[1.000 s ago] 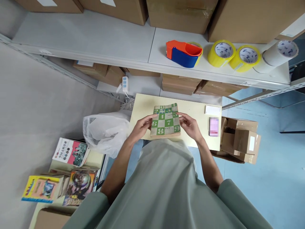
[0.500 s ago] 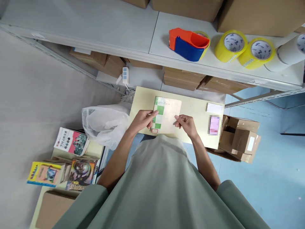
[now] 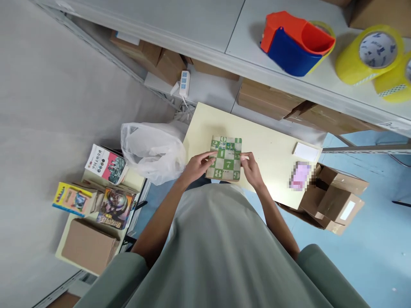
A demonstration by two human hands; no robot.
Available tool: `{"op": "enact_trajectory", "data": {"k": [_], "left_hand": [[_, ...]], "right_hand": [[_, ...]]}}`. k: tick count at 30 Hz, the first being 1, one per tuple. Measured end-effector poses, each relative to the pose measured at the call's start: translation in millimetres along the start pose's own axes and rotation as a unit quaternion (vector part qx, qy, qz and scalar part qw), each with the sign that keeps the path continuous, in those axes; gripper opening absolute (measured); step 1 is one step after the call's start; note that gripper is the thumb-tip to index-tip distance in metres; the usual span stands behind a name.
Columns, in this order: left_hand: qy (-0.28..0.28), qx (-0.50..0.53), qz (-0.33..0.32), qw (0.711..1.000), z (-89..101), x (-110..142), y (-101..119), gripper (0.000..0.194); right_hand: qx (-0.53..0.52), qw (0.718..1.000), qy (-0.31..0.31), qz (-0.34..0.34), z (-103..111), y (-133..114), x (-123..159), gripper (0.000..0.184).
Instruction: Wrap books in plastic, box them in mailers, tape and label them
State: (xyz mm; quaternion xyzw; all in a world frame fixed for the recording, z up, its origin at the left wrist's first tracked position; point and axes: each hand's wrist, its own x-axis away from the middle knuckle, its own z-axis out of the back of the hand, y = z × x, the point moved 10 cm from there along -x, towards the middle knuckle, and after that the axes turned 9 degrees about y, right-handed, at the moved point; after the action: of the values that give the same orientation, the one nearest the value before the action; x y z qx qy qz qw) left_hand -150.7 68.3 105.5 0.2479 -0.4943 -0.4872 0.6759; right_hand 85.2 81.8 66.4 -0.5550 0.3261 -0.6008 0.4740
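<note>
A small book [image 3: 224, 159] with a green and off-white checkered cover, printed with numerals and characters, is held over the pale yellow table [image 3: 263, 149]. My left hand [image 3: 199, 167] pinches its left edge, thumb on the cover. At the opposite edge, my right hand [image 3: 250, 167] grips it the same way. The fingers beneath the book are hidden. Farther right on the table lie a white box [image 3: 305, 151] and a pink, blurred-out item [image 3: 300, 175].
A white plastic bag [image 3: 152, 152] hangs left of the table, above stacked books [image 3: 115, 207] and cardboard sheets [image 3: 88, 246]. An open carton [image 3: 337, 196] stands at the right. The shelf ahead carries a tape dispenser [image 3: 293, 53] and yellow tape rolls [image 3: 369, 55].
The book has been turned over: its plain side with a green strip faced up before, and the checkered cover faces up now. My view has tilted and shifted.
</note>
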Motion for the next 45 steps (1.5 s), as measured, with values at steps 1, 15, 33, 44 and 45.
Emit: {"op": "enact_trajectory", "data": {"k": [1,15,33,44,45], "left_hand": [[0.014,-0.007,-0.001,1.0,0.7,-1,-9,0.069],[0.091,-0.193,0.045,0.976,24.4,-82,-93,0.065],[0.177,-0.207,-0.141,0.952,178.5,-39,-102,0.067],[0.256,-0.132,-0.127,0.949,332.2,-19,-172,0.021],[0.246,-0.119,-0.146,0.951,333.7,-18,-161,0.023]], "right_hand": [[0.027,1.0,-0.011,0.008,-8,5,-4,0.056],[0.203,0.979,-0.033,0.009,-93,51,-82,0.022],[0.25,0.967,0.028,0.044,-180,-6,-100,0.027],[0.251,0.96,-0.044,0.118,-279,-69,-47,0.039],[0.25,0.957,-0.054,0.138,-294,-83,-45,0.045]]}}
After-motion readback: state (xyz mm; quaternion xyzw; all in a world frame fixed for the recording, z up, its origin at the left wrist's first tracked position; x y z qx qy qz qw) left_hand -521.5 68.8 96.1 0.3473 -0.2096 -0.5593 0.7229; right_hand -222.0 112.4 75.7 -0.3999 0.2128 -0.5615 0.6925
